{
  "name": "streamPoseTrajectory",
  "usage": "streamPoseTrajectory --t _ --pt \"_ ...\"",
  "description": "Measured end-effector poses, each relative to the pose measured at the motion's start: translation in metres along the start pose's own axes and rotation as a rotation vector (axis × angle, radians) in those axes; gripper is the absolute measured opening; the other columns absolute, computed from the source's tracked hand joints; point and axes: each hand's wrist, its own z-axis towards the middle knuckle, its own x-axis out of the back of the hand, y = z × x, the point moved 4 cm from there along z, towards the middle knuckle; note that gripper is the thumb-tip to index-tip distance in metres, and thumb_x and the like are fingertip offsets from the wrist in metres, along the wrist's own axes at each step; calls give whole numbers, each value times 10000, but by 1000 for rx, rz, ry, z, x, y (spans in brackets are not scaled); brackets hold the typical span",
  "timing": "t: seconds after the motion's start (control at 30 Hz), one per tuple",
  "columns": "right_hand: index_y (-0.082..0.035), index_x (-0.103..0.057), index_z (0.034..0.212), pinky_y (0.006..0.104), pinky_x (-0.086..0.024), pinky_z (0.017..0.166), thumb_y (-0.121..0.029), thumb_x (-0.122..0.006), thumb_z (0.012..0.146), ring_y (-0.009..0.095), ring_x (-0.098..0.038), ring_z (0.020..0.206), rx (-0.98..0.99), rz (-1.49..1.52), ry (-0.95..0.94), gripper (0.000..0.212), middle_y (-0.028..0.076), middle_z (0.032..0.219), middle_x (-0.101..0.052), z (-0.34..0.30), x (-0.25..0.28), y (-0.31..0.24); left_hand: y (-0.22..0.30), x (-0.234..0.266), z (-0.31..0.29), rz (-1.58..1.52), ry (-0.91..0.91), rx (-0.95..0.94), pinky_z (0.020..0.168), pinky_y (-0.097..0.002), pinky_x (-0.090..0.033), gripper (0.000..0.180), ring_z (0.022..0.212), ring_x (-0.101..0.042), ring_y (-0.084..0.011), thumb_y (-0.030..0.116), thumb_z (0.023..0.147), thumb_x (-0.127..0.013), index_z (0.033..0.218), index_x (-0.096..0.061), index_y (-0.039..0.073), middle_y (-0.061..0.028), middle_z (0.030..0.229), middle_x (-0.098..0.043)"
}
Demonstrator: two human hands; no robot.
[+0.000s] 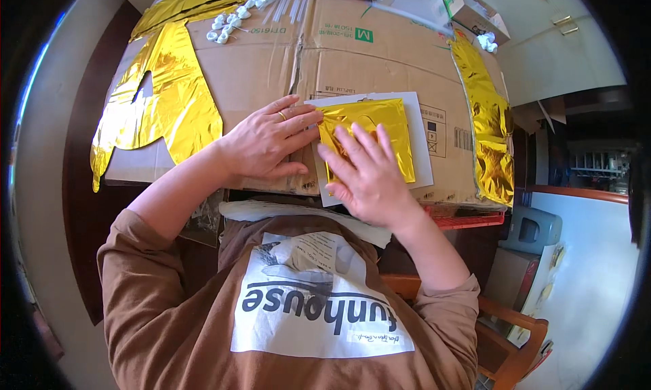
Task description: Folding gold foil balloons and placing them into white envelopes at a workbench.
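A folded gold foil piece (380,115), roughly square, lies on a white sheet (420,152) on top of the cardboard. My right hand (369,173) rests over the foil with its fingers spread and slightly blurred. Palm down, my left hand (271,135) lies at the foil's left edge, fingers stretched out and their tips touching it; a ring is on one finger. Neither hand grips anything. Off to the left is a larger flat gold foil shape (180,98) with a small slit and pointed legs.
Flattened cardboard (258,71) covers the work surface. A gold foil strip (481,119) runs down its right side. At the back are small white pieces (234,20), clear sticks (290,9) and a box (475,13). A wooden chair (519,322) stands at the lower right.
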Motion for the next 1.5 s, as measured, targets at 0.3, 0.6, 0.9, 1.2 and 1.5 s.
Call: streamPoseTrajectory --t 0.3,0.6,0.9,1.2,1.5 --pt "-162 -572 1400 584 -240 1181 -365 -686 894 406 -337 1438 -19 8 30 557 183 1541 -406 -16 -21 -11 0 5 0 -16 17 6 1192 -523 -290 613 1351 -485 -337 449 902 -649 1312 -564 1 -183 1424 -527" --pt "-186 -582 1386 572 -247 1183 -368 -684 893 393 -367 1422 -19 29 21 536 169 1532 -423 -15 -19 -9 -2 4 0 -55 35 0 1187 -535 -287 618 1351 -489 -341 444 913 -645 1342 -533 13 -185 1429 -525" --pt "-200 -518 1457 608 -208 1183 -347 -694 888 406 -329 1445 -56 -17 26 613 179 1564 -378 -24 -21 -12 -4 3 -2 -28 18 18 1187 -568 -275 605 1355 -480 -358 459 909 -624 1328 -554 29 -197 1425 -509" --pt "-190 -437 1521 671 -197 1153 -305 -674 908 481 -296 1437 -156 -36 -10 667 228 1581 -319 -37 -24 -23 -7 6 14 -63 105 37 1164 -561 -319 510 1253 -535 -350 422 897 -658 1221 -595 33 -175 1250 -563" --pt "-211 -404 1541 672 -223 1141 -276 -723 870 489 -274 1448 -209 8 -14 746 222 1605 -277 -50 -32 -41 -9 2 32 -54 188 59 1121 -512 -391 325 1087 -592 -313 221 865 -707 1123 -644 35 -121 1088 -611"
